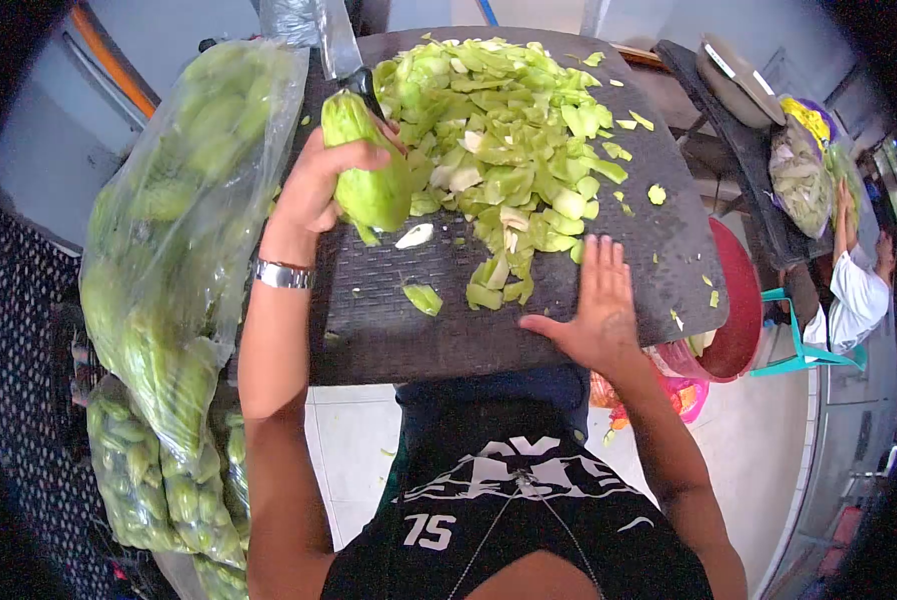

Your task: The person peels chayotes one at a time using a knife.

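Note:
My left hand (314, 185), with a metal watch at the wrist, is closed round a partly peeled pale green vegetable (374, 190). The black handle of a broad-bladed knife (339, 40) shows just behind the vegetable, against the same hand; its blade points away from me. Some of that hand's fingers are hidden. My right hand (604, 315) lies flat on the dark table (399, 350), fingers spread, holding nothing. Its fingertips are beside a large heap of green peelings (509, 150). A white scrap (415, 236) and a green slice (424, 299) lie between my hands.
Clear plastic bags of green vegetables (189, 190) stand along the left, with more bags (134, 460) lower down. A red tub (737, 300) is beyond the table's right edge. Farther right are a dark bench (719, 130), a turquoise stool (804, 350) and another person (857, 300).

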